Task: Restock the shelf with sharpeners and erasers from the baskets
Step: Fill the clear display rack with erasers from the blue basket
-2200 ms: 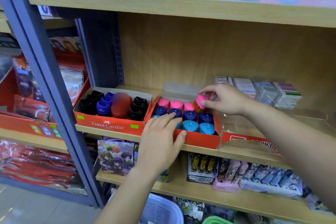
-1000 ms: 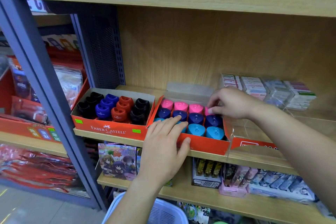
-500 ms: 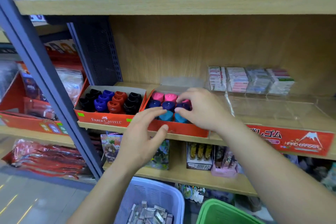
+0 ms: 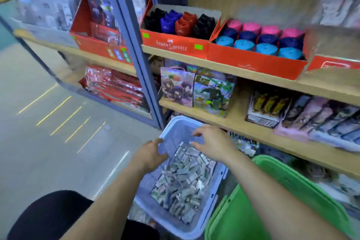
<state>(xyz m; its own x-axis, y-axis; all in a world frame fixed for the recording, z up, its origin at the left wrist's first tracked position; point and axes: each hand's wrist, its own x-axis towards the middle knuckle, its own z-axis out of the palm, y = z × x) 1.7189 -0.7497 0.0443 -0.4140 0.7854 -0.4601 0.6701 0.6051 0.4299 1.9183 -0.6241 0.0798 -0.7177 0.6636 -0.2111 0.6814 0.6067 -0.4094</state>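
Left hand point(image 4: 150, 155) and right hand point(image 4: 213, 142) hover empty, fingers loosely spread, over the lavender basket point(image 4: 176, 135); erasers point(image 4: 183, 183) lie heaped just below.

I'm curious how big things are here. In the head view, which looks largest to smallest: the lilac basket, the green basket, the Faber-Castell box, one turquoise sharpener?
1. lilac basket and green basket: alike, both near the camera and the green one cut off, so unranked.
2. Faber-Castell box.
3. turquoise sharpener.
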